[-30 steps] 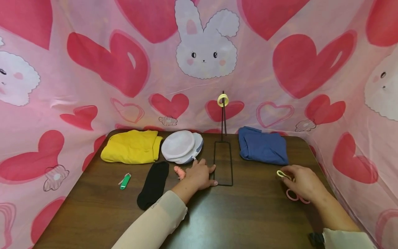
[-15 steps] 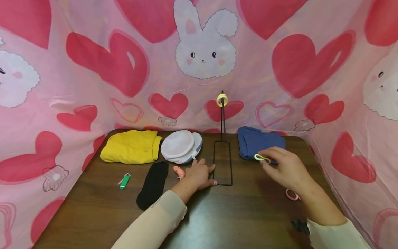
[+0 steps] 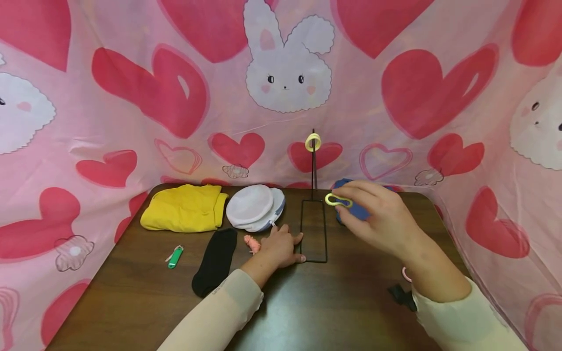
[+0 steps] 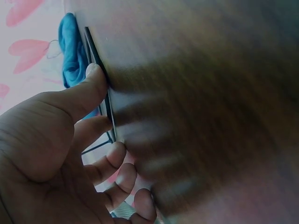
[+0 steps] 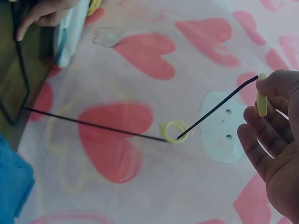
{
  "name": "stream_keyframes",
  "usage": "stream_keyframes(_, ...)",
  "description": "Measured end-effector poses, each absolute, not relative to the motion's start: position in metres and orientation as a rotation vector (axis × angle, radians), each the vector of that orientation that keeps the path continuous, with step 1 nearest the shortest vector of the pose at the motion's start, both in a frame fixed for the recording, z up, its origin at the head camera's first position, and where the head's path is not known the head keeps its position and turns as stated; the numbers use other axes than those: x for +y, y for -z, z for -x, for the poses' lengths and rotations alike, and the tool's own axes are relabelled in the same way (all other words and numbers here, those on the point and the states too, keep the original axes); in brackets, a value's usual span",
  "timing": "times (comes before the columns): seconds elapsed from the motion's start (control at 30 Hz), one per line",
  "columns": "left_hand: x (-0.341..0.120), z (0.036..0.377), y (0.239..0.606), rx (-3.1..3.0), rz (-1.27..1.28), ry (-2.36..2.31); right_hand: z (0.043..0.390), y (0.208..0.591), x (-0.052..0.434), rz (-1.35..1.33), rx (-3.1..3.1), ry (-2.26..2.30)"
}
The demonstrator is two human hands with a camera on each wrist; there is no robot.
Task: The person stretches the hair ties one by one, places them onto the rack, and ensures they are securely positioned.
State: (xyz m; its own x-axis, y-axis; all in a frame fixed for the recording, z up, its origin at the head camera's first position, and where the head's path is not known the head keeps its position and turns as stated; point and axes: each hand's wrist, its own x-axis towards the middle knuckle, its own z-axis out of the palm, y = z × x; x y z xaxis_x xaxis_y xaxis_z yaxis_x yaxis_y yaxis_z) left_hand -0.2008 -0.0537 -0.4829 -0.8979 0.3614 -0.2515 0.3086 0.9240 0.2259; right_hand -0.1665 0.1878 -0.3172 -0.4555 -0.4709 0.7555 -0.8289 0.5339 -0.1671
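A black wire stand (image 3: 313,231) sits at the table's middle back, its upright rod (image 3: 313,168) carrying one yellow ring (image 3: 313,142) at the top. My right hand (image 3: 351,204) is raised just right of the rod and pinches a second yellow ring (image 3: 337,200) in its fingertips. The right wrist view shows that held ring (image 5: 262,100) by the fingers, close to the rod's hooked tip (image 5: 219,105), with the hung ring (image 5: 174,131) further down. My left hand (image 3: 285,241) rests flat on the table, thumb against the stand's base frame (image 4: 100,79).
Along the back lie a yellow cloth (image 3: 184,207), white round pads (image 3: 254,205) and a blue cloth (image 3: 360,212) partly behind my right hand. A black sock (image 3: 215,261), a green item (image 3: 175,256), a small pink item (image 3: 252,242) and a pink ring (image 3: 405,274) lie nearer. Pink heart curtains enclose the table.
My right hand lifted the yellow ring from the table's right side and carried it up and left, close to the stand's rod. The left hand stayed put.
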Motion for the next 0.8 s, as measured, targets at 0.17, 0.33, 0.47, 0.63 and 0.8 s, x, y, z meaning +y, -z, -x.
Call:
stream_keyframes(0.17,-0.052,0.201,0.486,2.817,-0.493,-0.226,0.165,0.300,0.170,-1.083,-2.116,-0.694)
stream_keyframes(0.33,-0.051,0.201,0.485,2.815,-0.478,-0.190,0.174,0.300,0.162,-1.101,-2.101,-0.646)
stream_keyframes(0.47,-0.052,0.201,0.485,2.821,-0.471,-0.180,0.191,0.303,0.159,-1.110,-2.108,-0.580)
stream_keyframes(0.63,-0.052,0.202,0.485,2.829,-0.458,-0.180,0.228,0.307,0.155,-1.053,-2.140,-0.575)
stream_keyframes(0.8,-0.051,0.200,0.482,2.816,-0.456,-0.182,0.263,0.310,0.153,-0.940,-2.205,-0.548)
